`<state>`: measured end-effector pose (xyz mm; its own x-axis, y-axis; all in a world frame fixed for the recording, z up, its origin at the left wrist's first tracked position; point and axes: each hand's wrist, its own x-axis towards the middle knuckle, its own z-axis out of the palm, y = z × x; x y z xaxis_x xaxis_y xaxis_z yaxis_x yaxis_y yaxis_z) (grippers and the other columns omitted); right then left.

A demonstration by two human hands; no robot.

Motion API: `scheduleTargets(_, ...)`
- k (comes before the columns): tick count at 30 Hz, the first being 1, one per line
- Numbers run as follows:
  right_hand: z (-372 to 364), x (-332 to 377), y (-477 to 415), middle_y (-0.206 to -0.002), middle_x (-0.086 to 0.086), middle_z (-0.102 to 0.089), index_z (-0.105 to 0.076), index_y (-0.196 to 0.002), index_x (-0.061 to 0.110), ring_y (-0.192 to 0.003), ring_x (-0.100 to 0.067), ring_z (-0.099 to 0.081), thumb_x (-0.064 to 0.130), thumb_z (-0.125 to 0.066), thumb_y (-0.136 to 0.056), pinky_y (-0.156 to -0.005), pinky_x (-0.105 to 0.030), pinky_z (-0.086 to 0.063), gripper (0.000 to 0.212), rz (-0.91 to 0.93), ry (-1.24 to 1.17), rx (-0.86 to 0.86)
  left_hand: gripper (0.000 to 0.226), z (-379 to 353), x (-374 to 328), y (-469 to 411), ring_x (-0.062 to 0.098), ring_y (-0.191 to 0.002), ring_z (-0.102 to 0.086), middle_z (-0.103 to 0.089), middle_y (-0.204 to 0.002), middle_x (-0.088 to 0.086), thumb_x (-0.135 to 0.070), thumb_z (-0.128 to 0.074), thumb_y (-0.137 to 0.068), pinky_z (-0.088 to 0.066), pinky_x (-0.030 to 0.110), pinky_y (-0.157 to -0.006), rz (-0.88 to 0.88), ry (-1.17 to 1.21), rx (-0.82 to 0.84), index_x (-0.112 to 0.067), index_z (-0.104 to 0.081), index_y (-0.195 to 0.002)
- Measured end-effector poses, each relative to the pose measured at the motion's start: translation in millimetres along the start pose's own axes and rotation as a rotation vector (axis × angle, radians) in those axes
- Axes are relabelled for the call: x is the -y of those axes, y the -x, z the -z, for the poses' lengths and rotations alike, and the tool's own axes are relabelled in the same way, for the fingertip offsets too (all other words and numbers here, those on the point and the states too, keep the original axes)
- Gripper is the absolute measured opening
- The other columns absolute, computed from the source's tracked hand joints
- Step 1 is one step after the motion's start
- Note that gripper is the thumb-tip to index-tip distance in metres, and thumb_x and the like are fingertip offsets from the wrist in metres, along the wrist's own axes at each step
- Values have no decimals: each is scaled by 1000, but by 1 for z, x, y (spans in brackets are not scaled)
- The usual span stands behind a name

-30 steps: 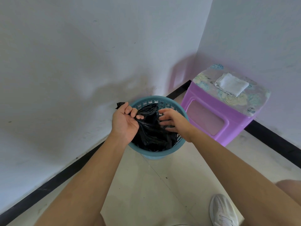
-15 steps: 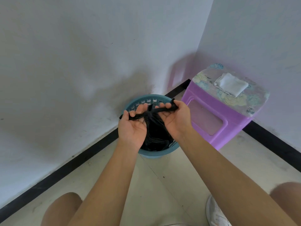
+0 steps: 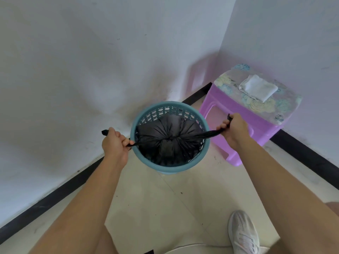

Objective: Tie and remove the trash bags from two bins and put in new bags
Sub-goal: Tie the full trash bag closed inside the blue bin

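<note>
Black plastic trash bag, gathered shut inside the round teal perforated plastic bin on the floor. Our hands, close together over the bin half a second ago, are now well apart: left hand and right hand each grip one twisted bag end, pulled taut. We judge the knot is cinching; lifting the bag out remains.
</note>
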<state>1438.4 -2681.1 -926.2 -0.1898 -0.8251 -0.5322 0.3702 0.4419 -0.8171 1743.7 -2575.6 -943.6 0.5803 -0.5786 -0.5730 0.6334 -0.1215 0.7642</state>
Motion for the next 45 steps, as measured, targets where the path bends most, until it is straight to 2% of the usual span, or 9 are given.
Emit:
scheduleTargets(5, -33, 9, 14, -96, -15, -62, -58, -97, 11, -91, -26, -62, 18, -43, -102, -97, -48, -53, 17, 140, 388, 186, 47, -23, -11, 15, 25, -67, -62, -57, -59, 6, -36, -31, -107, -52, 39, -84, -91, -104, 232, -14, -47, -68)
scheduleTargets(9, -56, 3, 30, -119, -19, -63, -58, -101, 15, -106, -31, -62, 34, -50, -103, -105, -50, -47, 21, 191, 489, 345, 50, -53, 1, 27, 19, -103, -63, -68, -98, -1, -50, -27, -104, -44, 42, -98, -147, -475, 322, -23, -64, -83)
scheduleTargets(14, -54, -4, 26, -102, 8, -66, -65, -107, 19, -92, -5, -59, 36, -53, -102, -80, -21, -44, 21, 413, 848, 442, 51, -62, 12, 25, 27, -106, -62, -63, -116, 5, -61, -27, -99, -51, 44, -95, -45, -652, 263, -27, -62, -116)
scheduleTargets(17, -48, -8, 11, -112, 4, -64, -59, -127, 21, -100, -11, -62, 36, -54, -101, -91, -31, -48, 31, 428, 973, 436, 64, -54, 23, 20, 28, -102, -65, -59, -121, 10, -63, -52, -90, -59, 39, -82, 100, -659, 249, -19, -47, -136)
scheduleTargets(22, -35, -23, -10, -117, -9, -60, -38, -137, 11, -93, -30, -69, 26, -71, -90, -83, -42, -60, 59, 264, 1069, 395, 31, -43, 57, 17, 21, -95, -69, -68, -100, 1, -21, -79, -81, -55, 22, -70, -21, -947, 403, -11, -63, -106)
scheduleTargets(28, -32, -29, -36, -89, -8, -68, -33, -151, 13, -78, -20, -72, 6, -60, -95, -64, -27, -60, 63, 220, 1085, 511, 32, -59, 93, 1, 17, -85, -63, -64, -99, 3, -25, -71, -88, -51, 32, -85, -336, -1280, 406, -12, -57, -114)
scheduleTargets(35, -28, -11, -44, -68, -2, -62, -30, -120, 14, -59, -12, -60, 16, -68, -91, -58, -29, -50, 48, 546, 1134, 358, 17, -79, 99, -21, 14, -75, -61, -64, -87, 2, -28, -62, -95, -47, 27, -73, -662, -1120, 116, -13, -69, -100)
scheduleTargets(40, -26, -15, -42, -76, -11, -73, -56, -102, 8, -53, -15, -70, 44, -69, -89, -51, -29, -59, 41, 193, 1203, 616, 4, -101, 90, -17, 2, -69, -67, -70, -83, -7, -28, -58, -97, -59, 41, -77, -603, -710, -58, -25, -61, -99)
scheduleTargets(45, -34, -15, -46, -74, -11, -75, -47, -109, 13, -64, -25, -75, 26, -82, -80, -65, -40, -63, 46, 38, 1197, 706, 5, -97, 83, -6, 3, -61, -65, -70, -76, -8, -22, -60, -97, -59, 43, -76, -646, -599, -103, -23, -65, -95)
